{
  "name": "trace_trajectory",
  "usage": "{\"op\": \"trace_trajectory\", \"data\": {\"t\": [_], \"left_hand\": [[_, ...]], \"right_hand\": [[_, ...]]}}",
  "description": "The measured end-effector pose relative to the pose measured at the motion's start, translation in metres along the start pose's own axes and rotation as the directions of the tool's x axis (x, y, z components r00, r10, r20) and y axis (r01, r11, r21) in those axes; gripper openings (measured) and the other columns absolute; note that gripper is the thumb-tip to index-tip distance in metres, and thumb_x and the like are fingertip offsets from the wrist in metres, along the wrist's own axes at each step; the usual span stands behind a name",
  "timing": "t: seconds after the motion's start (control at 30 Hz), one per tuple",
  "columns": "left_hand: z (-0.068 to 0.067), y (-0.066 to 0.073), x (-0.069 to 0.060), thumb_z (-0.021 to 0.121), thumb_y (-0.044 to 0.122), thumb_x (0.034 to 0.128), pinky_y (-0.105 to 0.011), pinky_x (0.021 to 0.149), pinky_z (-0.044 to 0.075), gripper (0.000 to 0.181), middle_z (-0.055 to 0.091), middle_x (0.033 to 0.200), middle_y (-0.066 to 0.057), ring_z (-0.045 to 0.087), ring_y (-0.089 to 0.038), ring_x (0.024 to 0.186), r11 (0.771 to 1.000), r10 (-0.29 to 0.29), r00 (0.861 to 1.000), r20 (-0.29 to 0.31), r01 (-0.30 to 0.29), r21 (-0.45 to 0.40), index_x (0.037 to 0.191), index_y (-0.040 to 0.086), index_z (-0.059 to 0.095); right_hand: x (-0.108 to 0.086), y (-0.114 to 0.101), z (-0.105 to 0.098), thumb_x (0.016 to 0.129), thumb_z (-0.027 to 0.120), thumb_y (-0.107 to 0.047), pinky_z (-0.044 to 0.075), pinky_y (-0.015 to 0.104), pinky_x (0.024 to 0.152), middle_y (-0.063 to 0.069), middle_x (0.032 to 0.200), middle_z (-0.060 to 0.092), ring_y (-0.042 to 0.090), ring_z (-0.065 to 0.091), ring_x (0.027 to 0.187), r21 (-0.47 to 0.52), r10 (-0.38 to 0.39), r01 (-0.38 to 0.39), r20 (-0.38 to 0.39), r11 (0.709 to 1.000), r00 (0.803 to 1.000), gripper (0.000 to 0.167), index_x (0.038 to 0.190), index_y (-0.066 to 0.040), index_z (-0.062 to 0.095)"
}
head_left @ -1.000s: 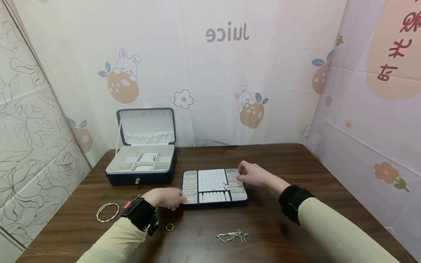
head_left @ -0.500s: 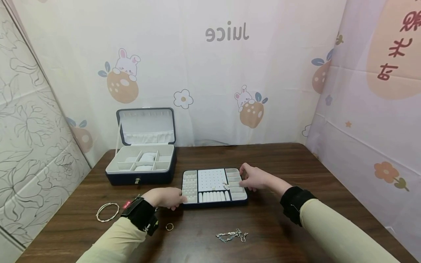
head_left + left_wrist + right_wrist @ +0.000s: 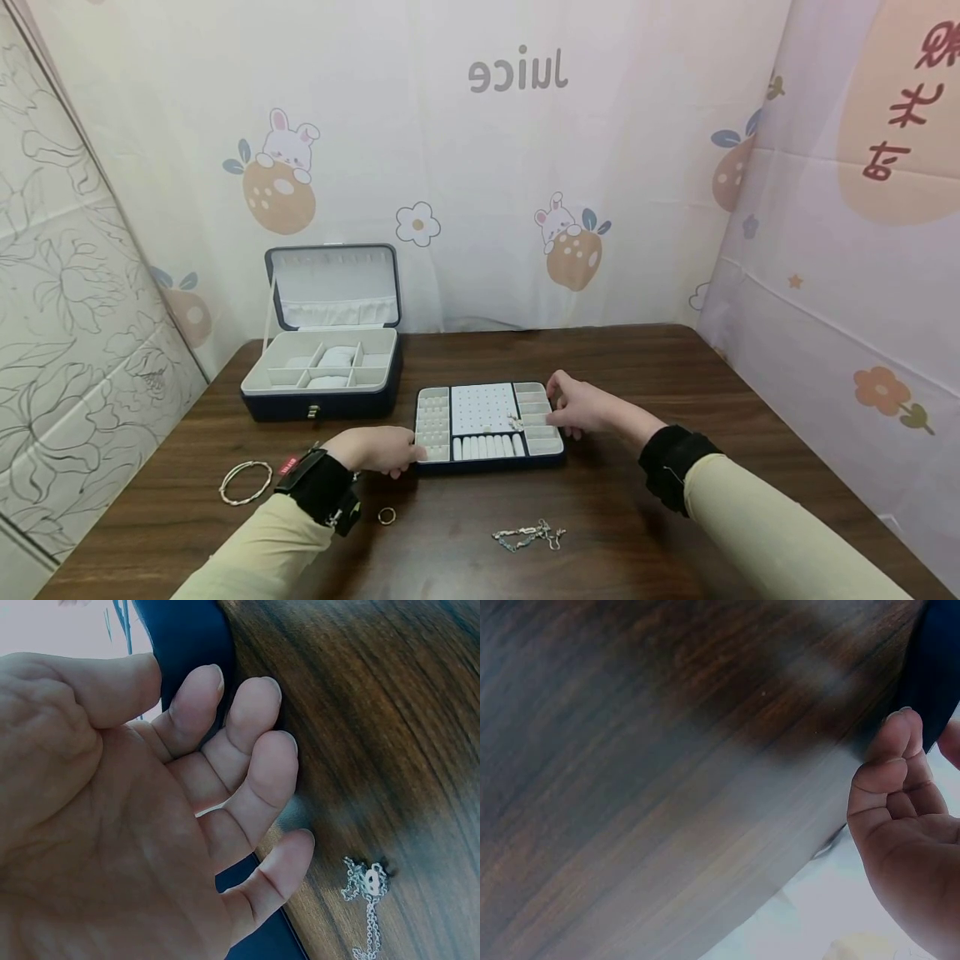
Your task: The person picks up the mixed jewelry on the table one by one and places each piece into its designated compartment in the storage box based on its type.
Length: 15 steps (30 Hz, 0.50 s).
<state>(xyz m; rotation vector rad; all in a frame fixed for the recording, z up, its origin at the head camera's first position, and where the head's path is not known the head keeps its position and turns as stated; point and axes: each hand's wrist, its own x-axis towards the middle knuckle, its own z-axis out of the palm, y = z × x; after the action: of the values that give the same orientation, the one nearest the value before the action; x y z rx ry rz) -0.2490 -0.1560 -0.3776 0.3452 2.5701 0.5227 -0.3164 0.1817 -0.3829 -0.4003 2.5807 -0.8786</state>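
A navy jewelry tray (image 3: 480,468) with white compartments, a pegged panel and ring rolls lies flat on the table. My left hand (image 3: 381,450) grips its front left corner, thumb over the rim and fingers bent along the outside. The left wrist view shows this hand (image 3: 165,780) palm-on beside the navy wall. At the opposite end, my right hand (image 3: 588,406) holds the right edge between thumb and fingers. In the right wrist view the curled fingers of that hand (image 3: 900,795) meet the tray's side (image 3: 934,667). A small earring-like piece (image 3: 516,423) sits on the panel.
An open navy jewelry box (image 3: 322,408) with divided compartments and small cushions stands at the back left. On the table (image 3: 637,533) lie a bangle (image 3: 246,483), a gold ring (image 3: 387,517) and silver chains (image 3: 528,535). Printed curtains border the table.
My right hand has shifted slightly right and down, from over the tray's right compartments to its right edge. The left hand stays at the left corner, and the tray lies where it was.
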Motion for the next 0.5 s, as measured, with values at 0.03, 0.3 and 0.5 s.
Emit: {"op": "trace_trajectory", "data": {"t": [0.03,0.3,0.5], "left_hand": [[0.0,-0.0001,0.0002,0.055,0.021,0.1032,-0.026,0.062,0.038,0.026,0.056,0.071,-0.004,0.05,-0.015,0.064,1.0,0.003,1.0,-0.001,-0.003,-0.004,0.082,0.005,0.057],[0.0012,-0.005,0.0001,0.056,0.025,0.1035,-0.028,0.064,0.041,0.026,0.059,0.073,-0.004,0.054,-0.015,0.066,1.0,0.023,0.999,-0.04,-0.022,0.022,0.085,0.008,0.058],[-0.0014,-0.0092,-0.0044,0.061,0.029,0.1023,-0.031,0.065,0.043,0.027,0.062,0.072,-0.003,0.056,-0.015,0.066,0.998,0.05,0.997,-0.065,-0.048,0.045,0.083,0.01,0.059]], "right_hand": [[-0.0006,0.0001,0.0001,0.098,0.067,-0.014,0.048,0.032,0.058,0.01,0.076,0.062,0.023,0.06,0.062,0.006,-0.002,0.002,0.0,1.0,1.0,0.042,0.128,-0.007,0.04],[-0.0016,0.0007,0.003,0.098,0.065,-0.012,0.045,0.031,0.056,0.01,0.075,0.064,0.022,0.06,0.06,0.038,-0.008,0.008,-0.006,0.999,1.0,0.042,0.129,-0.006,0.038],[-0.0035,-0.0001,0.0041,0.098,0.064,-0.012,0.046,0.032,0.056,0.01,0.073,0.063,0.022,0.06,0.059,0.044,-0.006,0.006,-0.014,0.999,1.0,0.043,0.13,-0.004,0.037]]}}
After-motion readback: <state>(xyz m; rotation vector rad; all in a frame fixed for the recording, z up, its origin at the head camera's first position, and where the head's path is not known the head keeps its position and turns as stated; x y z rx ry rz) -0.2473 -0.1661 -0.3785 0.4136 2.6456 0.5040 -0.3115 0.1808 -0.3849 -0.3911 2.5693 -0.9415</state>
